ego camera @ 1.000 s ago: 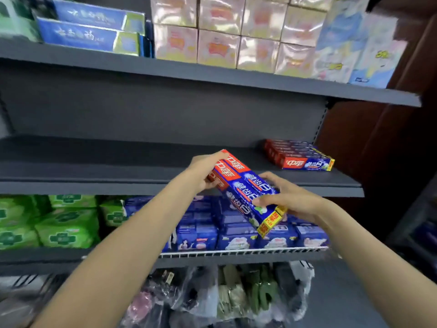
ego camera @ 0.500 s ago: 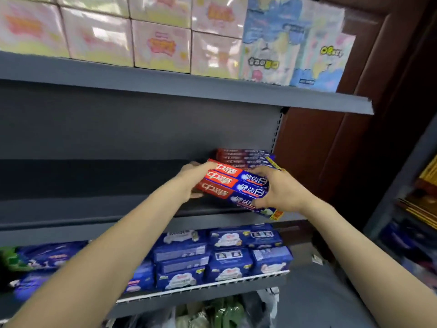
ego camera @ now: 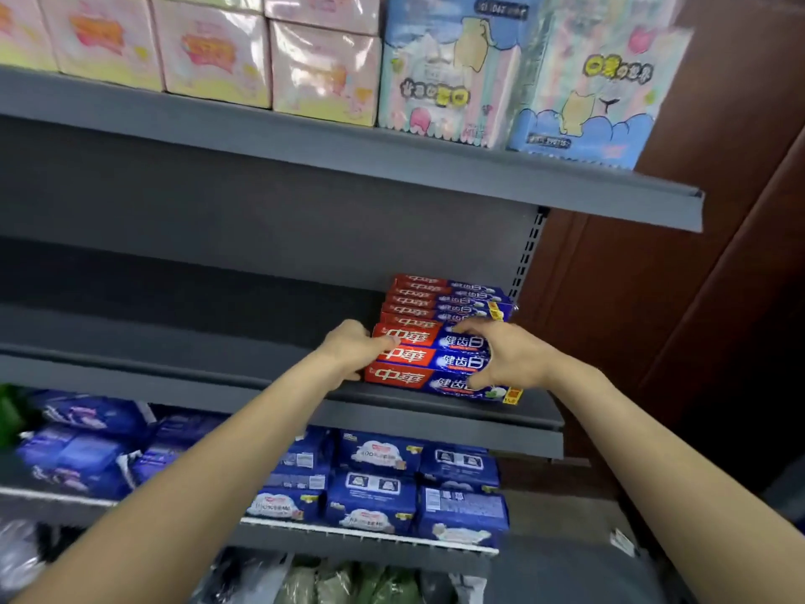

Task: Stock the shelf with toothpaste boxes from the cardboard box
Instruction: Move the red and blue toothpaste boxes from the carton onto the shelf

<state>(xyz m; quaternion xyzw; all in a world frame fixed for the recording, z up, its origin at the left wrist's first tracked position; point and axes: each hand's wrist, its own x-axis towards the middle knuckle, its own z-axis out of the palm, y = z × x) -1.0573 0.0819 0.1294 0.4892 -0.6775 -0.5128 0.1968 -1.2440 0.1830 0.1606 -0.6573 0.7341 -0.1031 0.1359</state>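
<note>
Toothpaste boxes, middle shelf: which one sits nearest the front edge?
The frontmost red-and-blue toothpaste box, lowest in view; its yellow end tab nears the grey shelf lip. The other boxes sit behind it.

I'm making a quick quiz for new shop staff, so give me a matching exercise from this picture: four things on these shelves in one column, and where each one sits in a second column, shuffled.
Things:
1. toothpaste boxes
2. pink packs
3. dark blue packs
4. pastel blue packs

Places:
A. top shelf, far right
B. middle shelf, right end, between both hands
C. bottom shelf, behind a white wire rail
D. top shelf, left and centre

Pairs: 1-B, 2-D, 3-C, 4-A
</note>
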